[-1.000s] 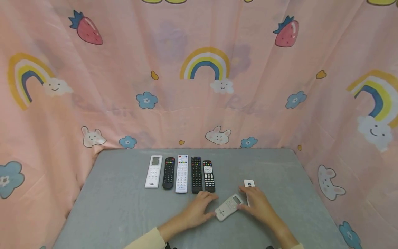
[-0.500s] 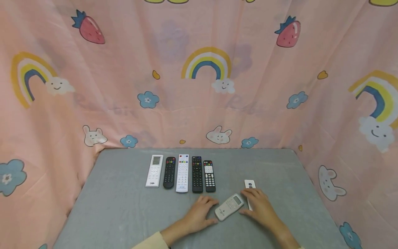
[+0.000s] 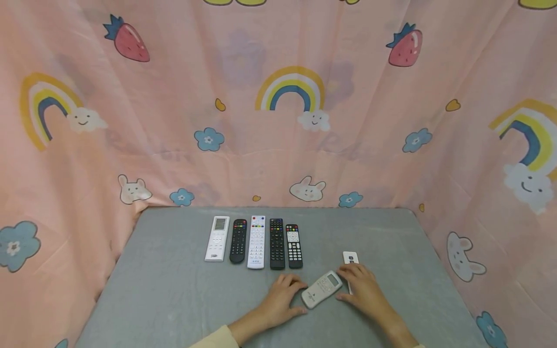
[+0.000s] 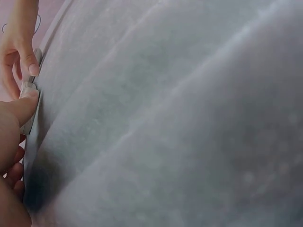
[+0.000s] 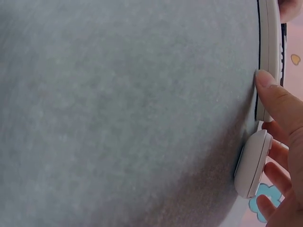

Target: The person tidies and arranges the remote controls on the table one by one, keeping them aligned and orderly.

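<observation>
A light-grey remote control (image 3: 322,290) with a small screen lies slanted on the table in the head view, between the two hands. My left hand (image 3: 280,299) is at its lower-left end, thumb and index finger spread around that end. At the screen end is my right hand (image 3: 365,292), its thumb and fingers loosely apart. Whether the fingertips touch the remote cannot be told for certain. Under the right hand's fingers lies a small white remote (image 3: 350,258), partly hidden. The right wrist view shows the thumb (image 5: 269,85) by the grey remote's edge and the white remote (image 5: 252,165) below.
Farther back on the grey table (image 3: 174,290) several remotes stand in a row: a white one with a screen (image 3: 217,239), a black one (image 3: 238,241), a long white one (image 3: 256,242), a long black one (image 3: 277,244) and a shorter black one (image 3: 294,246). A pink patterned curtain (image 3: 243,169) surrounds the table.
The right thumb has drawn back from the grey remote's face to beside its end. The left hand has shifted slightly. The grey remote and the row stay put; the head view has moved a little.
</observation>
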Tool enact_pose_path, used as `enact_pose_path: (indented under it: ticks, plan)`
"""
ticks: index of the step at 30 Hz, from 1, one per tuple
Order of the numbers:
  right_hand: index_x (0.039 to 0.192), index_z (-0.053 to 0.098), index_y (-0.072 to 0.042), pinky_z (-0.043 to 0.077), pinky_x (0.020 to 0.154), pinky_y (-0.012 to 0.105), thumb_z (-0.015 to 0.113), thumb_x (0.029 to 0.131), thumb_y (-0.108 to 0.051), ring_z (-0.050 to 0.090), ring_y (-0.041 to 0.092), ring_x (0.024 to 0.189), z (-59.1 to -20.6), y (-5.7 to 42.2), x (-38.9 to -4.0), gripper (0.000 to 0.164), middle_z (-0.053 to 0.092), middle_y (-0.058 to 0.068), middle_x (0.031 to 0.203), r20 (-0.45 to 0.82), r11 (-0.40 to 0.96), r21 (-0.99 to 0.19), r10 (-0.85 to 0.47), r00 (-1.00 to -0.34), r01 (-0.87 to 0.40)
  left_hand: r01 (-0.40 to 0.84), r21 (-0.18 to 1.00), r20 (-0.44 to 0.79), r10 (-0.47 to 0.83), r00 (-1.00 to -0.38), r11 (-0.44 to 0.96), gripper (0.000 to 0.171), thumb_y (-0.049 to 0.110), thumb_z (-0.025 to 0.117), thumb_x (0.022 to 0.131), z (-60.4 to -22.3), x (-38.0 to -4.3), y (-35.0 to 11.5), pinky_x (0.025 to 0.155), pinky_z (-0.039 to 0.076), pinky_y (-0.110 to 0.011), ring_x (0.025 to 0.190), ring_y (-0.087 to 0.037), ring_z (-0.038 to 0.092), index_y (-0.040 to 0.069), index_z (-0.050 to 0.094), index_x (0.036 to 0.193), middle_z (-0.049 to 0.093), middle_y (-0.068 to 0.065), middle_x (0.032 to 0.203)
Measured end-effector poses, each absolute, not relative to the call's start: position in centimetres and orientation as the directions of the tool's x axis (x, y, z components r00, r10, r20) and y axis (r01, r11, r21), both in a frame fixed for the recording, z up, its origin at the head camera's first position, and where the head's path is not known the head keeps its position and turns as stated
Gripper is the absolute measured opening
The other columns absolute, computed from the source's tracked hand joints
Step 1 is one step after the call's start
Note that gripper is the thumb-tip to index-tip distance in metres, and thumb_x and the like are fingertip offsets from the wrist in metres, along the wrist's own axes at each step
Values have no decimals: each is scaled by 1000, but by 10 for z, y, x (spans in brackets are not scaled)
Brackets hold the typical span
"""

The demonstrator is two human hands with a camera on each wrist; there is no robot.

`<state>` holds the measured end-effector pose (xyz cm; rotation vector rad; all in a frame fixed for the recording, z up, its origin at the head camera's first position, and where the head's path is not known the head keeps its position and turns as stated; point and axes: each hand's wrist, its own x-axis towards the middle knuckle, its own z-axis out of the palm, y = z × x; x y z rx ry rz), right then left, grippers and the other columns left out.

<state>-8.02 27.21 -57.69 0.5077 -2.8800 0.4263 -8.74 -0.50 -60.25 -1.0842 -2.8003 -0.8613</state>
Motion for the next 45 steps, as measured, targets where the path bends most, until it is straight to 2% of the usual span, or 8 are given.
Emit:
enact_pose_path:
  ticks: [5, 15, 34, 45]
  plan:
    - [114, 72, -7, 45, 92, 57, 91, 59, -35, 56, 32, 116, -578, 271, -80, 64, 67, 8, 119, 240, 903, -233, -306, -921, -361, 603, 513, 193, 602, -774, 611, 59, 50, 75, 80, -605, -87, -3, 99, 43, -34, 113, -12, 46, 21, 61, 130, 55, 4, 127]
    - [115, 72, -7, 41, 102, 59, 90, 64, -34, 55, 32, 122, -577, 269, -80, 61, 66, 7, 122, 182, 904, -277, -282, -942, -324, 584, 522, 209, 570, -795, 622, 54, 47, 77, 79, -603, -83, 1, 95, 42, -32, 109, -11, 46, 22, 64, 125, 55, 4, 123]
    - [111, 74, -7, 43, 98, 57, 88, 65, -37, 56, 31, 118, -579, 267, -83, 57, 67, 6, 119, 215, 905, -265, -281, -935, -333, 576, 551, 254, 536, -805, 604, 50, 48, 77, 77, -611, -86, 3, 96, 40, -32, 107, -10, 45, 23, 67, 120, 56, 6, 119]
    - [112, 72, -5, 42, 100, 58, 88, 65, -36, 56, 32, 120, -574, 266, -87, 58, 65, 8, 121, 196, 893, -306, -281, -939, -331, 510, 608, 178, 521, -835, 609, 49, 52, 73, 79, -606, -85, 4, 94, 40, -29, 107, -7, 46, 26, 66, 120, 57, 9, 119]
